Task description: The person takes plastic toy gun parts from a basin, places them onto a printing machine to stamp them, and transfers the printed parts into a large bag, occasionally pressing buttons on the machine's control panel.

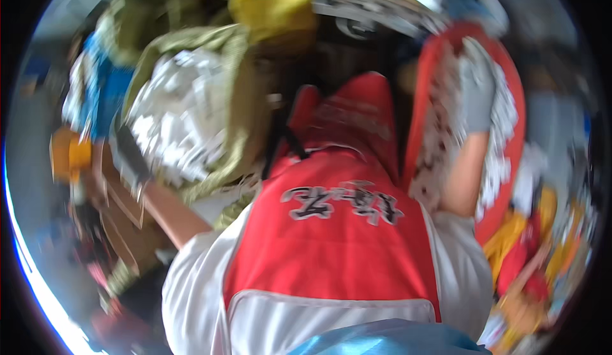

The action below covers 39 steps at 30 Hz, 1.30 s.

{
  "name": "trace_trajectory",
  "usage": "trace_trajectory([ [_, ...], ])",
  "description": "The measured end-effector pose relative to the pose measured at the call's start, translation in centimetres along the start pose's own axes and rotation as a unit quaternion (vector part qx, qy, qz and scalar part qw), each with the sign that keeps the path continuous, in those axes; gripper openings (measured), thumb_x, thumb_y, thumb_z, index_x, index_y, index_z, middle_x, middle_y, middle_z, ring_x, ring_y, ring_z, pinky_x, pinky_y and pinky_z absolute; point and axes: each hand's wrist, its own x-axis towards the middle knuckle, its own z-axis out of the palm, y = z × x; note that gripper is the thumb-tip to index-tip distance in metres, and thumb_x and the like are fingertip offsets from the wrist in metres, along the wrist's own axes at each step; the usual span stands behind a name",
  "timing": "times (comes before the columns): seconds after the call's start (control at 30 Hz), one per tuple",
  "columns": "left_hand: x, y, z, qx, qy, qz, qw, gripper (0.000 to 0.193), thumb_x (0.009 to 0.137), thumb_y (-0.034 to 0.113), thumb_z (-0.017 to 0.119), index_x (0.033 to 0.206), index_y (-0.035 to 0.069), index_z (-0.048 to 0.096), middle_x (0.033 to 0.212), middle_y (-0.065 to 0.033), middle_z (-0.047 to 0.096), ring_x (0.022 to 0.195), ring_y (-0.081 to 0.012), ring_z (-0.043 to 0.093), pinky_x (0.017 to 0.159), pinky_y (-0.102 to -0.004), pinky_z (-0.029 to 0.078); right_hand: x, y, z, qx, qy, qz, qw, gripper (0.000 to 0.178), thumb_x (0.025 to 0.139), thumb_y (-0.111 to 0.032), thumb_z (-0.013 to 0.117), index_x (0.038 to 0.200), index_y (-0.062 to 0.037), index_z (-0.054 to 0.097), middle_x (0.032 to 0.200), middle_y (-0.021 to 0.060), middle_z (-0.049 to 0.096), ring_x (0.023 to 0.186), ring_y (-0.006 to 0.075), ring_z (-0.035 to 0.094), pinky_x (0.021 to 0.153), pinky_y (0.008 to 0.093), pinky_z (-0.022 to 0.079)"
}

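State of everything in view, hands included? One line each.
Olive sack: open-topped, filled with white pieces.
Red tub: open, holding white pieces.
Left hand: gloved, beside sack's left edge; grip unclear.
Right hand: gloved, over tub's pieces; grip unclear.
Red apron: worn.

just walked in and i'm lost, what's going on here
A person in a red apron is between a green woven sack and a red tub. Their gloved right grip is at white pieces in the tub; their gloved left grip is by the sack's left edge. Blur hides whether either holds anything.
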Motion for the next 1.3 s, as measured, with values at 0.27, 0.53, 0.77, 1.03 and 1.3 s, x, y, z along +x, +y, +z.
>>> trace_trajectory([
  [0.27, 0.2, 1.1, 9.6, 0.393, -0.008, 0.247, 0.885, 0.025, 0.094, 0.011, 0.054, 0.115, 0.000, 0.063, 0.112, -0.0063, 0.066, 0.098, -0.0158, 0.062, 0.086, -0.0275, 0.050, -22.3, 13.5, -2.7, -0.015, 0.035, 0.419, 0.907, 0.032, 0.091, -0.025, 0.053, 0.116, -0.0060, 0.061, 0.111, 0.0164, 0.064, 0.103, 0.0263, 0.062, 0.090, 0.0333, 0.046],
  [0.53, -2.6, 3.0, 19.6, 0.355, -0.147, 0.316, 0.867, 0.023, 0.093, 0.007, 0.055, 0.113, -0.001, 0.063, 0.110, -0.0095, 0.067, 0.097, -0.0162, 0.063, 0.083, -0.0273, 0.050, -24.2, 12.6, 9.2, -0.072, -0.222, 0.416, 0.879, 0.043, 0.086, -0.026, 0.054, 0.128, -0.0161, 0.051, 0.126, 0.0178, 0.054, 0.107, 0.0369, 0.057, 0.093, 0.0436, 0.045],
  [0.77, -5.0, 3.0, 22.3, 0.399, -0.248, 0.340, 0.815, 0.024, 0.094, 0.010, 0.053, 0.115, 0.001, 0.063, 0.108, -0.0094, 0.067, 0.098, -0.0169, 0.063, 0.088, -0.0289, 0.048, -23.6, 16.1, 13.6, -0.208, -0.242, 0.428, 0.846, 0.044, 0.082, -0.031, 0.058, 0.125, -0.0233, 0.053, 0.128, 0.0126, 0.053, 0.118, 0.0343, 0.050, 0.095, 0.0403, 0.045],
  [1.03, -5.4, 2.0, 22.0, 0.390, -0.232, 0.253, 0.854, 0.023, 0.093, 0.009, 0.053, 0.112, 0.001, 0.065, 0.108, -0.0111, 0.067, 0.096, -0.0202, 0.064, 0.085, -0.0312, 0.050, -26.1, 18.5, 2.0, 0.119, -0.105, 0.630, 0.760, 0.045, 0.086, -0.034, 0.058, 0.125, -0.0136, 0.053, 0.120, 0.0189, 0.058, 0.108, 0.0323, 0.058, 0.091, 0.0400, 0.046],
  [1.3, -6.3, 2.1, 27.4, 0.362, -0.289, 0.337, 0.820, 0.022, 0.088, 0.004, 0.057, 0.107, 0.001, 0.066, 0.104, -0.0127, 0.068, 0.098, -0.0246, 0.065, 0.085, -0.0333, 0.050, -25.3, 10.1, 7.0, -0.252, -0.240, 0.426, 0.835, 0.062, 0.080, -0.031, 0.065, 0.136, -0.0158, 0.041, 0.138, 0.0138, 0.044, 0.117, 0.0366, 0.050, 0.093, 0.0445, 0.045],
])
